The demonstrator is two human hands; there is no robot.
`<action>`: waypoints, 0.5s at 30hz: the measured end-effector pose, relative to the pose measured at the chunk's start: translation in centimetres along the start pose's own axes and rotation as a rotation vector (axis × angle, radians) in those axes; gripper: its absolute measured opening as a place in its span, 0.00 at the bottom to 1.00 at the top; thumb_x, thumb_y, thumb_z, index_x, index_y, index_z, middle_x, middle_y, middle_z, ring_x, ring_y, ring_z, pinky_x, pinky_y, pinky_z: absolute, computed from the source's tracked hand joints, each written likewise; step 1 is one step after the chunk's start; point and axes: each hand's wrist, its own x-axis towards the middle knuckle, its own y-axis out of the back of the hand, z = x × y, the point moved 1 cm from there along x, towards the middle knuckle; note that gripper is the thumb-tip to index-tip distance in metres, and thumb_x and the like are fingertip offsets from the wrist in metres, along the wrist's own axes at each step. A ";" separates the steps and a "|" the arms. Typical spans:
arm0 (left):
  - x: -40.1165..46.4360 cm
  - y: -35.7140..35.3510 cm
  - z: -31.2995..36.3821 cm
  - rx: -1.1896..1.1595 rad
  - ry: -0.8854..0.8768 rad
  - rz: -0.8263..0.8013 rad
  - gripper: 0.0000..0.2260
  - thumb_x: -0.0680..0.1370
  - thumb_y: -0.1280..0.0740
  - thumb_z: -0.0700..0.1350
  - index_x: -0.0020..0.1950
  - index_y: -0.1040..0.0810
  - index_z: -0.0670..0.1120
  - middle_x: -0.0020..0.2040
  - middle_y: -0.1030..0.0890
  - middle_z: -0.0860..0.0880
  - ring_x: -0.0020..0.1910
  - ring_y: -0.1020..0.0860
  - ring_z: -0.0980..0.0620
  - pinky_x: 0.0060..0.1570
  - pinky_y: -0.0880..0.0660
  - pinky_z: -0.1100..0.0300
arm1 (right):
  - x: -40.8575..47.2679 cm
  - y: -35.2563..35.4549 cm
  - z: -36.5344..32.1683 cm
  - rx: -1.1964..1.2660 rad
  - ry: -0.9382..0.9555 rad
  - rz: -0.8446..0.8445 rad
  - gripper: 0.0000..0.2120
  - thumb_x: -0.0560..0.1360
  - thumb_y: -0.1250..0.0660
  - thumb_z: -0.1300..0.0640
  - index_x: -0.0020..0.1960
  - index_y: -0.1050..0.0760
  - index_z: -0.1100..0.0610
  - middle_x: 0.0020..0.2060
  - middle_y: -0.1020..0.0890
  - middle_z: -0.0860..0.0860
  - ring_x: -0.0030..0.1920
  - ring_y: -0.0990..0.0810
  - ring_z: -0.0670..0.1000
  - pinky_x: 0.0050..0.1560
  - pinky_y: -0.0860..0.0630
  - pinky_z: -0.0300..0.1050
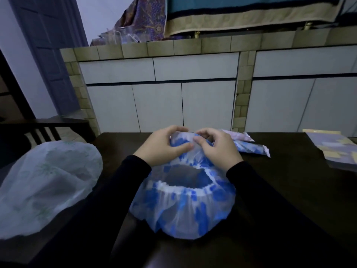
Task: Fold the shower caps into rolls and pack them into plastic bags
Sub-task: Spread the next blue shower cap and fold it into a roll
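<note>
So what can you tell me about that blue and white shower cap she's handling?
The shower cap looks like thin, see-through plastic with blue blotches and a gathered white elastic rim. It lies unfolded on the dark table, its opening facing up and toward the camera. Both hands pinch its far edge: the left hand and the right hand, side by side, bunching the film there.

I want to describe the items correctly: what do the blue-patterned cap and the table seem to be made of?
Blue-patterned cap: seemingly thin translucent plastic film; the dark table shows through it, it crinkles, and it has a gathered white elastic rim. Table: probably dark wood or veneer, with a smooth, slightly glossy top; the grain is too dim to confirm.
</note>
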 end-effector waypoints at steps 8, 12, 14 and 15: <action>0.3 1.5 -3.2 -0.099 0.337 -0.091 0.12 0.76 0.32 0.54 0.36 0.21 0.48 0.31 0.23 0.55 0.32 0.25 0.56 0.35 0.29 0.62 | -0.3 0.1 2.4 -0.063 -0.037 0.002 0.05 0.79 0.37 0.59 0.45 0.23 0.55 0.40 0.20 0.50 0.41 0.25 0.45 0.45 0.29 0.39; 0.3 1.1 -4.2 -0.025 0.257 0.119 0.14 0.73 0.29 0.55 0.36 0.21 0.45 0.29 0.24 0.53 0.31 0.27 0.55 0.33 0.32 0.63 | -0.7 0.9 3.5 -0.102 -0.109 -0.010 0.06 0.80 0.39 0.58 0.44 0.26 0.52 0.37 0.22 0.47 0.42 0.26 0.48 0.44 0.32 0.42; 0.2 0.8 -4.9 0.142 0.274 0.302 0.16 0.74 0.31 0.58 0.34 0.23 0.48 0.29 0.24 0.53 0.34 0.25 0.51 0.34 0.33 0.59 | -0.7 1.6 4.4 -0.184 -0.150 -0.033 0.06 0.80 0.39 0.58 0.46 0.26 0.51 0.39 0.22 0.49 0.43 0.26 0.49 0.42 0.35 0.40; 0.1 0.5 -5.0 0.215 0.281 0.339 0.16 0.74 0.32 0.59 0.34 0.25 0.50 0.30 0.24 0.53 0.36 0.24 0.49 0.35 0.34 0.58 | -0.8 2.0 4.8 -0.222 -0.170 -0.046 0.06 0.80 0.39 0.59 0.46 0.26 0.51 0.40 0.23 0.49 0.43 0.26 0.49 0.41 0.37 0.39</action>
